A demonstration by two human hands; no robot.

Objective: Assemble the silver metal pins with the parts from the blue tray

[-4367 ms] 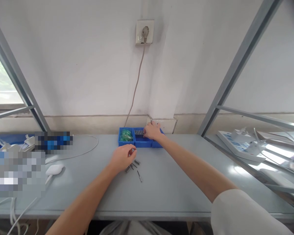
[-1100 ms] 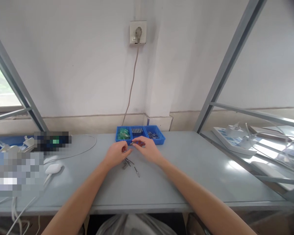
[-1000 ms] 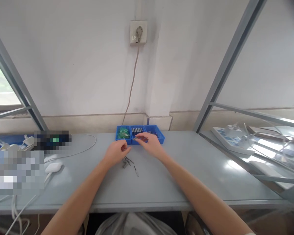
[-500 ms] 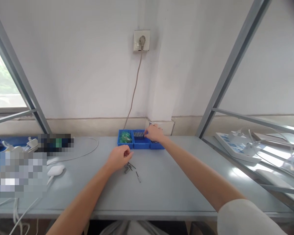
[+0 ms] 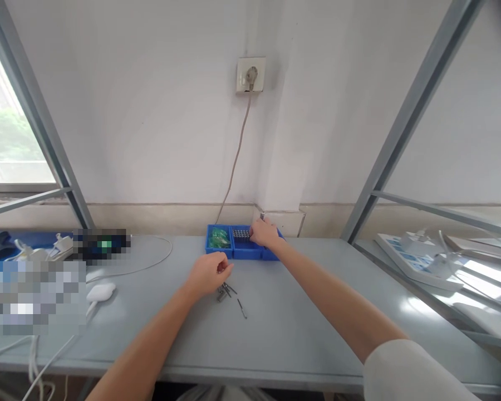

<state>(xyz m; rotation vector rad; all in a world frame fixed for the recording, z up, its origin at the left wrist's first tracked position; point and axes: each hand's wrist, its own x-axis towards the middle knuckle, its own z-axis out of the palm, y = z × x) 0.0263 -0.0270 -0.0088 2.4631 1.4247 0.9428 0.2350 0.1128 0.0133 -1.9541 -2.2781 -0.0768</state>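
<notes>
A blue divided bin (image 5: 247, 253) stands at the back of the table against the wall. Green packets (image 5: 219, 238) fill its left compartment, and rows of small metal cylinders (image 5: 241, 234) show in the middle one. My right hand (image 5: 264, 231) reaches over the middle and right compartments with its fingertips pinched down, covering much of the right one. Nearer to me, my left hand (image 5: 211, 273) hovers with curled fingers; whatever they hold is hidden. Just beside it lie several small metal pins and tubes (image 5: 224, 291), with one thin metal rod (image 5: 242, 308) apart from them.
White cables and a white charger (image 5: 101, 292) lie at the left of the grey table (image 5: 309, 317). A grey metal frame rises on both sides. On the right shelf are a power strip (image 5: 413, 262) and adapters. A cord hangs from the wall socket (image 5: 251, 76).
The whole view has shifted, so everything sits slightly farther right and lower. Both hands keep nearly the same places relative to the bin and the metal pieces.
</notes>
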